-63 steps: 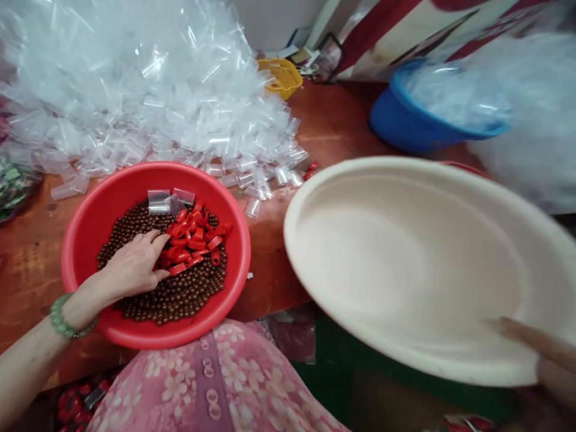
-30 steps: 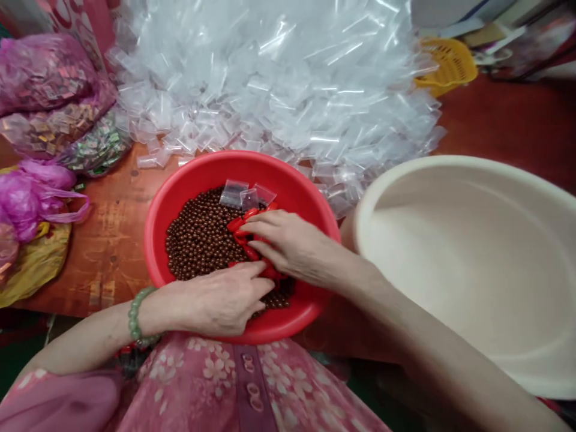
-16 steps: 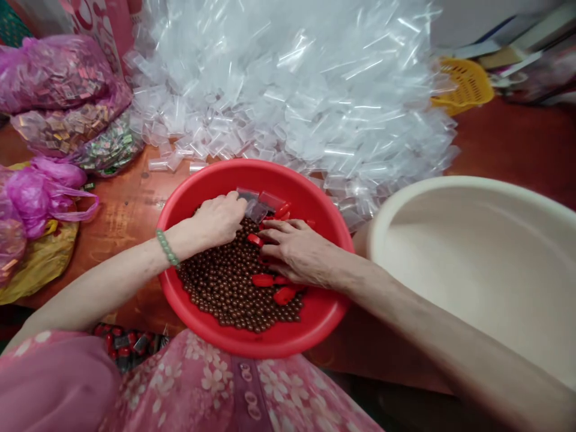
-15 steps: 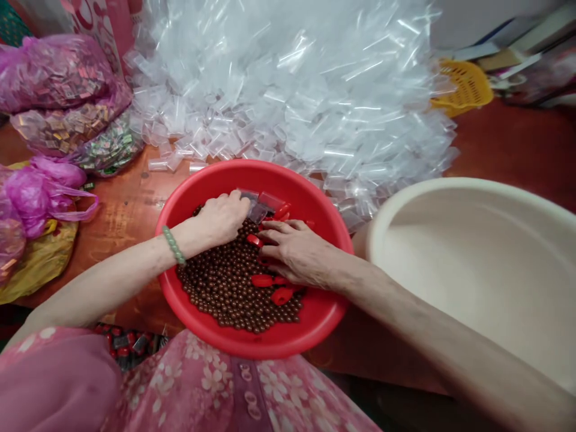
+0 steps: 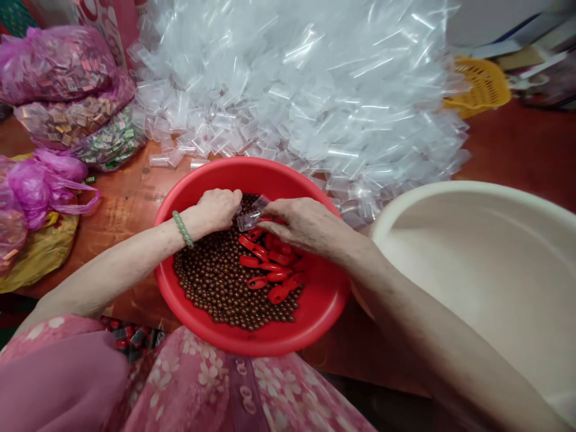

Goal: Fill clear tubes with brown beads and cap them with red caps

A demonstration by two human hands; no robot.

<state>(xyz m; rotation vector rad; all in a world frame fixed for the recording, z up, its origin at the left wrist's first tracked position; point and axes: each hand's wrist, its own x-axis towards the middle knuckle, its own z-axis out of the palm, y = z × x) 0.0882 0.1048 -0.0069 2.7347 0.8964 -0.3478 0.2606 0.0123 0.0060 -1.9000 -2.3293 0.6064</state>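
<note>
A red basin [image 5: 324, 312] holds many small brown beads [image 5: 225, 288]. Several red plastic pieces [image 5: 274, 267] lie on the beads at the right of the basin. My left hand [image 5: 219, 210], with a green bead bracelet at the wrist, is closed over the beads near the far left rim; a bit of something clear shows at its fingertips, too small to name. My right hand [image 5: 297, 222] is above the red pieces, its thumb and fingers closed on a small clear tube [image 5: 248, 221] beside my left hand.
A large heap of clear plastic tubes [image 5: 288, 102] lies behind the basin. At the right is a cream tub [image 5: 472, 252], with a yellow basket [image 5: 483, 87] beyond it. Filled pink bags [image 5: 67, 66] sit at the left.
My right hand has moved up and slightly away from the red pieces, more of which now show. My left hand has shifted a little left. The clear tube now shows between the hands.
</note>
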